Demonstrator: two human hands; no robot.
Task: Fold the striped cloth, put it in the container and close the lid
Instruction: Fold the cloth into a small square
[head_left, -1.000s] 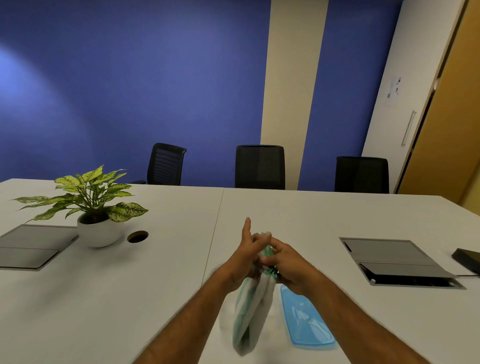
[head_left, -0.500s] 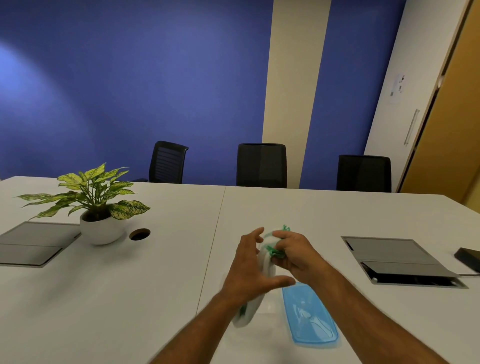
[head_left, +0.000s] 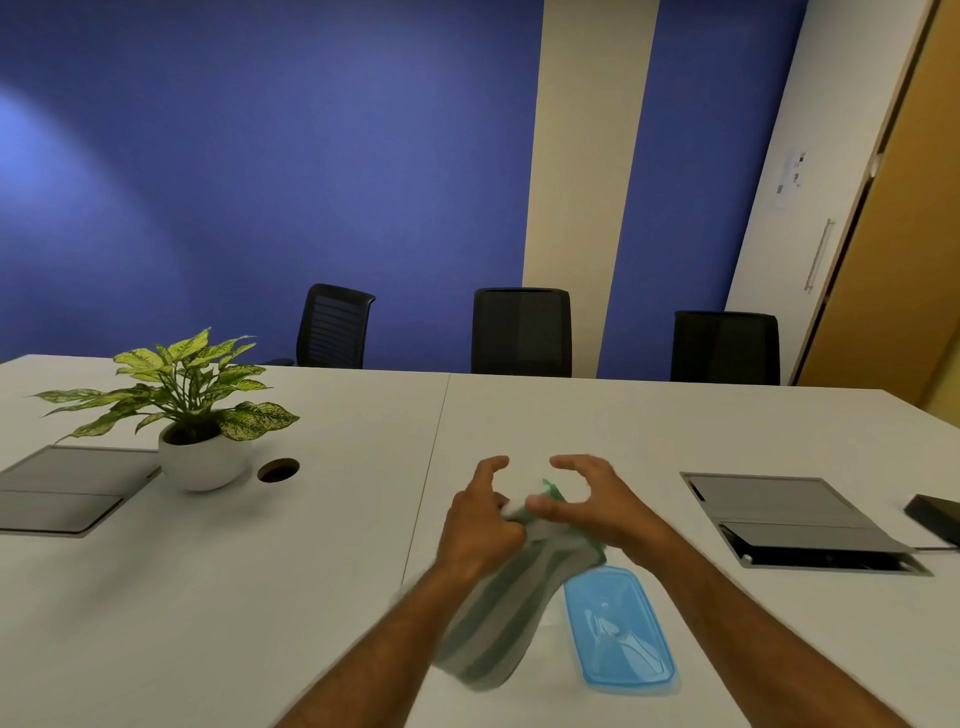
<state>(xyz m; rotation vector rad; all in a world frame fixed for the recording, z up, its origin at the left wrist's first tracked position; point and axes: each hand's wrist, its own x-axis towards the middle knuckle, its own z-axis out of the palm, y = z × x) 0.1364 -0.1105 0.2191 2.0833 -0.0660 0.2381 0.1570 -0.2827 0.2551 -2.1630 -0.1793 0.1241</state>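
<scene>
I have the striped cloth (head_left: 498, 613) held up off the table (head_left: 597, 431), near its front edge and just right of the centre seam. My left hand (head_left: 480, 530) is closed around the upper end of the cloth, thumb and curled fingers bunched on it. My right hand (head_left: 587, 501) has opened since half a second ago: the fingers are now spread and arched over the top of the cloth, and only the thumb and the heel of the hand seem to touch it, so I read it as a loose hold at most, mid-regrip. The cloth hangs down towards me from the hands as a thick folded band with its stripes running lengthwise.

Compared with half a second ago, the cloth has turned. Then it showed me its thin edge, pressed between both hands; now its broad striped face is towards the camera and it slants down to the left. The left hand, which was laid flat along the side, has slid up to grip the top. A second ago both hands were pinched tight together at the top.

For the task, I judge the folding is nearly done but not finished, as the bundle looks too long to lie flat in a box the size of that lid. The blue lid (head_left: 618, 631) lies flat on the table just right of the cloth, near the front edge, unmoved. I cannot make out the container itself; it may be hidden behind the cloth and my left forearm
</scene>
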